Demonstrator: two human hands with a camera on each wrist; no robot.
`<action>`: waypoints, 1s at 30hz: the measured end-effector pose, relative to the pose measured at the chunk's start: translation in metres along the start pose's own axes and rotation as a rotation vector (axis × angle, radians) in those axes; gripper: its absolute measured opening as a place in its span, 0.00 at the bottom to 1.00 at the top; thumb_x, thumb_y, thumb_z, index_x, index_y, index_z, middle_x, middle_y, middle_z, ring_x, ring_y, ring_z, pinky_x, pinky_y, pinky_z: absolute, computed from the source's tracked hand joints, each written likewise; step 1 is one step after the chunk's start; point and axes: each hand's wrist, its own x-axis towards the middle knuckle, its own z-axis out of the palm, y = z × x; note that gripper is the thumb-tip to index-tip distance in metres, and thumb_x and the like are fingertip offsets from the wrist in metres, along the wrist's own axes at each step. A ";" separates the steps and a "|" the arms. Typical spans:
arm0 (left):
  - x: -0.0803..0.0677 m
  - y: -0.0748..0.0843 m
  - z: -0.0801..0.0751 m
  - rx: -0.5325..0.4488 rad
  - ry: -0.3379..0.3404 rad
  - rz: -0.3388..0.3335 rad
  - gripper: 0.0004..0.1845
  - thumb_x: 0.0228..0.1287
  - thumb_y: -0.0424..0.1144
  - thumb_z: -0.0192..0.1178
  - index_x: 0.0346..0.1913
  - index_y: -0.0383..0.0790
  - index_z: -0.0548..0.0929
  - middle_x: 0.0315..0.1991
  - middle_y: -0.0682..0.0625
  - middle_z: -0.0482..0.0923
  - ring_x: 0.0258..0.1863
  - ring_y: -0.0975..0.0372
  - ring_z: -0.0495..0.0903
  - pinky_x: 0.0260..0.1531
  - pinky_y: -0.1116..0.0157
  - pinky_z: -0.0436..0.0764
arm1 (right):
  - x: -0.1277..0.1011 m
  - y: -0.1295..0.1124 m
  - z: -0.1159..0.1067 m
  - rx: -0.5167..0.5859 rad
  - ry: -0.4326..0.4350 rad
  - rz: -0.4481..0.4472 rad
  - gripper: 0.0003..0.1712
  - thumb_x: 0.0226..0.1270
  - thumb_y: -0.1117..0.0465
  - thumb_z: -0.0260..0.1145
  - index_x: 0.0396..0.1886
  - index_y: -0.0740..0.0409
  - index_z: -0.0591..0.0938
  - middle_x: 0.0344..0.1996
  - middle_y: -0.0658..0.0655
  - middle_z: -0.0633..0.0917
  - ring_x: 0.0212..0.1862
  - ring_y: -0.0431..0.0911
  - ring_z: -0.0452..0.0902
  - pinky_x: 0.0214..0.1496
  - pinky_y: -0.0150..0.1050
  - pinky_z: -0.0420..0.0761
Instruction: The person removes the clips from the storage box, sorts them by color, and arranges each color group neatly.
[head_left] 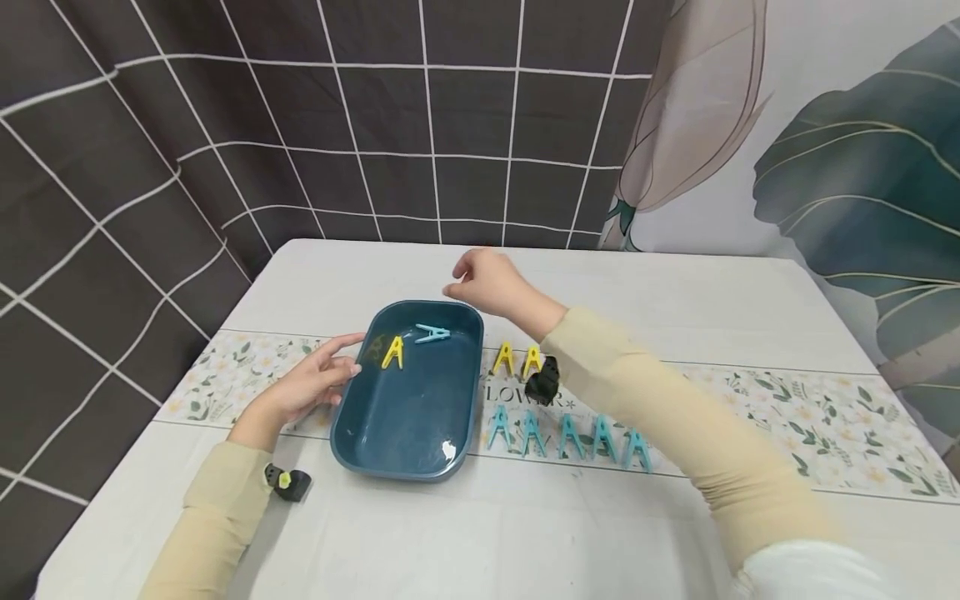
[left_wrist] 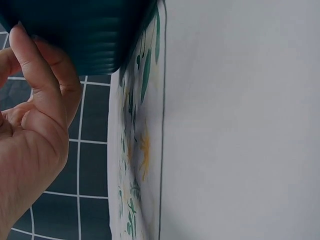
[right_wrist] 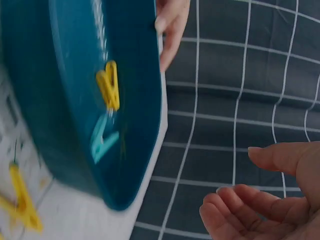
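Two pegs, one yellow (head_left: 393, 352) and one blue (head_left: 432, 334), lay in the teal tray (head_left: 408, 450) on the table (head_left: 675, 292); with the left hand (head_left: 311, 385) merely touching its rim and the right hand (head_left: 487, 282) hovering empty, loosely open, the tray might have slid.

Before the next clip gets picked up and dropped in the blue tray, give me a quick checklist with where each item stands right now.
1. Right hand free to pick: ok. It hovers over the tray's far rim, fingers loosely curled, holding nothing.
2. Tray steadied: ok. The left hand rests its fingers against the tray's left rim.
3. Room in the tray: ok. Only a yellow clip and a blue clip lie at its far end.
4. Clips left on the table within view: ok. Two yellow clips and a row of five blue clips stand right of the tray.
5. Path to the yellow clips: cannot tell. The right forearm and its black wrist camera partly cover them.
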 end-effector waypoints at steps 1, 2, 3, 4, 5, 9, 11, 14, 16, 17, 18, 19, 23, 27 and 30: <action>0.000 0.000 0.000 -0.006 -0.002 -0.002 0.34 0.70 0.36 0.53 0.74 0.39 0.50 0.35 0.57 0.76 0.27 0.70 0.73 0.24 0.72 0.77 | 0.002 -0.003 0.005 0.005 -0.001 0.006 0.20 0.63 0.57 0.65 0.49 0.67 0.80 0.42 0.62 0.83 0.42 0.50 0.78 0.45 0.42 0.80; 0.000 0.001 0.001 -0.010 -0.005 -0.003 0.34 0.70 0.36 0.53 0.74 0.39 0.50 0.35 0.57 0.75 0.27 0.70 0.73 0.23 0.73 0.77 | 0.003 -0.006 0.009 0.013 -0.005 0.013 0.20 0.63 0.57 0.65 0.49 0.67 0.80 0.43 0.62 0.83 0.43 0.51 0.78 0.46 0.42 0.80; 0.000 0.001 0.001 -0.015 -0.009 -0.002 0.34 0.70 0.36 0.52 0.74 0.39 0.50 0.34 0.57 0.75 0.26 0.70 0.73 0.23 0.73 0.77 | 0.004 -0.008 0.014 0.026 -0.010 0.021 0.20 0.63 0.57 0.65 0.49 0.67 0.80 0.44 0.62 0.83 0.44 0.51 0.78 0.47 0.42 0.80; 0.000 0.001 0.001 -0.018 -0.012 -0.002 0.34 0.70 0.36 0.52 0.74 0.39 0.49 0.34 0.57 0.75 0.25 0.70 0.72 0.23 0.73 0.77 | 0.005 -0.011 0.018 0.042 -0.015 0.030 0.20 0.63 0.57 0.65 0.49 0.67 0.80 0.45 0.62 0.83 0.45 0.51 0.79 0.48 0.42 0.80; 0.000 0.001 0.001 -0.022 -0.014 -0.001 0.34 0.70 0.35 0.52 0.74 0.39 0.49 0.34 0.57 0.75 0.25 0.70 0.72 0.23 0.73 0.77 | 0.006 -0.012 0.023 0.058 -0.020 0.040 0.19 0.63 0.57 0.65 0.49 0.66 0.81 0.46 0.62 0.83 0.46 0.51 0.79 0.49 0.43 0.80; 0.000 0.002 0.003 -0.033 -0.018 0.004 0.34 0.71 0.35 0.51 0.74 0.39 0.49 0.32 0.58 0.75 0.24 0.70 0.71 0.22 0.73 0.76 | 0.011 -0.017 0.041 0.119 -0.035 0.068 0.17 0.63 0.57 0.66 0.45 0.66 0.81 0.43 0.60 0.83 0.42 0.49 0.79 0.44 0.39 0.80; 0.000 0.002 0.002 -0.032 -0.016 0.002 0.34 0.71 0.35 0.51 0.74 0.39 0.49 0.32 0.58 0.75 0.25 0.70 0.71 0.23 0.73 0.76 | 0.014 -0.019 0.050 0.133 -0.045 0.071 0.13 0.62 0.58 0.66 0.38 0.64 0.82 0.34 0.56 0.83 0.35 0.46 0.77 0.37 0.35 0.78; -0.001 0.001 0.002 -0.022 -0.004 -0.006 0.34 0.71 0.36 0.52 0.74 0.40 0.49 0.34 0.57 0.74 0.26 0.70 0.72 0.23 0.73 0.76 | 0.019 -0.020 0.064 0.146 -0.073 0.079 0.13 0.62 0.58 0.66 0.20 0.58 0.78 0.17 0.50 0.75 0.22 0.41 0.70 0.24 0.30 0.70; -0.002 0.000 0.001 -0.012 0.003 -0.010 0.34 0.70 0.37 0.52 0.74 0.40 0.49 0.34 0.56 0.73 0.27 0.70 0.71 0.23 0.72 0.76 | 0.023 -0.021 0.073 0.147 -0.097 0.094 0.21 0.63 0.58 0.66 0.12 0.54 0.72 0.09 0.47 0.68 0.16 0.39 0.67 0.20 0.28 0.68; -0.002 0.000 0.001 -0.010 0.006 -0.013 0.34 0.70 0.37 0.52 0.74 0.40 0.50 0.34 0.56 0.72 0.27 0.69 0.71 0.23 0.72 0.76 | 0.024 -0.021 0.077 0.152 -0.108 0.109 0.24 0.63 0.59 0.66 0.09 0.53 0.69 0.07 0.47 0.66 0.15 0.39 0.67 0.19 0.28 0.68; -0.002 -0.001 0.001 -0.010 0.007 -0.016 0.34 0.70 0.37 0.52 0.74 0.40 0.50 0.34 0.56 0.72 0.27 0.69 0.70 0.23 0.72 0.76 | 0.025 -0.021 0.082 0.159 -0.115 0.126 0.26 0.63 0.59 0.66 0.08 0.52 0.67 0.05 0.46 0.65 0.15 0.39 0.68 0.19 0.28 0.69; -0.002 -0.002 0.001 -0.009 0.006 -0.018 0.34 0.70 0.37 0.52 0.74 0.40 0.50 0.33 0.56 0.72 0.26 0.69 0.70 0.23 0.72 0.76 | 0.026 -0.021 0.086 0.170 -0.117 0.145 0.26 0.63 0.59 0.66 0.07 0.52 0.67 0.05 0.46 0.65 0.15 0.40 0.70 0.20 0.27 0.70; -0.001 -0.005 0.001 -0.021 -0.009 -0.014 0.35 0.70 0.37 0.52 0.74 0.40 0.50 0.32 0.56 0.71 0.26 0.69 0.69 0.23 0.72 0.77 | 0.030 -0.020 0.098 0.202 -0.119 0.212 0.27 0.63 0.60 0.66 0.06 0.52 0.67 0.05 0.48 0.67 0.22 0.47 0.80 0.22 0.28 0.75; 0.000 -0.006 0.001 -0.027 -0.010 -0.006 0.35 0.70 0.36 0.52 0.74 0.39 0.49 0.32 0.56 0.70 0.25 0.69 0.68 0.23 0.72 0.77 | 0.034 -0.020 0.105 0.207 -0.109 0.232 0.20 0.62 0.60 0.66 0.12 0.57 0.73 0.06 0.48 0.67 0.29 0.52 0.85 0.21 0.29 0.76; 0.001 -0.005 0.001 -0.027 -0.004 0.000 0.34 0.70 0.36 0.52 0.74 0.40 0.49 0.32 0.56 0.70 0.25 0.69 0.68 0.23 0.72 0.76 | 0.037 -0.021 0.110 0.207 -0.088 0.249 0.10 0.62 0.61 0.66 0.29 0.65 0.80 0.10 0.50 0.70 0.29 0.52 0.85 0.23 0.31 0.80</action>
